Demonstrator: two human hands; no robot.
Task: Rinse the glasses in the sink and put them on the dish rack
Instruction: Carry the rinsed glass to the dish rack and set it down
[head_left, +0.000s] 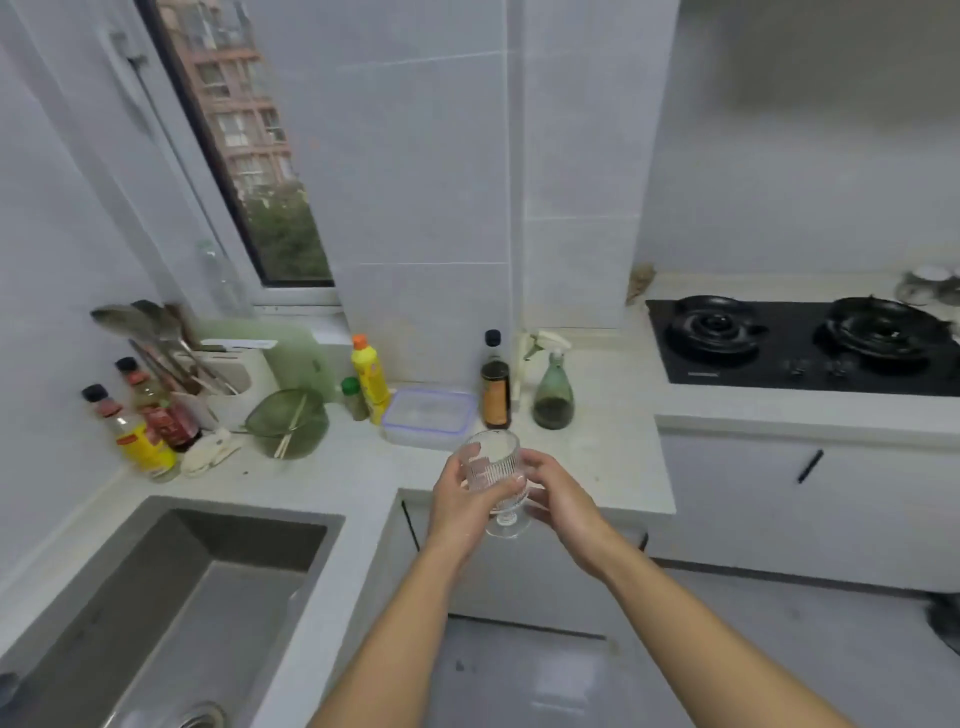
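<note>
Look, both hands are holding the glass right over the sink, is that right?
Not over the sink. The left hand and right hand hold the glass off to its right, in front of the counter, as the head view shows.

Cool, soft daylight comes in through the window (260, 171) at the upper left, and the room is evenly lit but rather dim. Shadows are faint. The sink (218, 571) basin is the darkest grey patch. A pale reflection sits on the glossy floor (558, 691). The whole picture is soft and smeared, with little fine detail. Wide-angle distortion bends the window frame and wall lines towards the edges, and the upper right corner is a blurred grey smudge.
</note>
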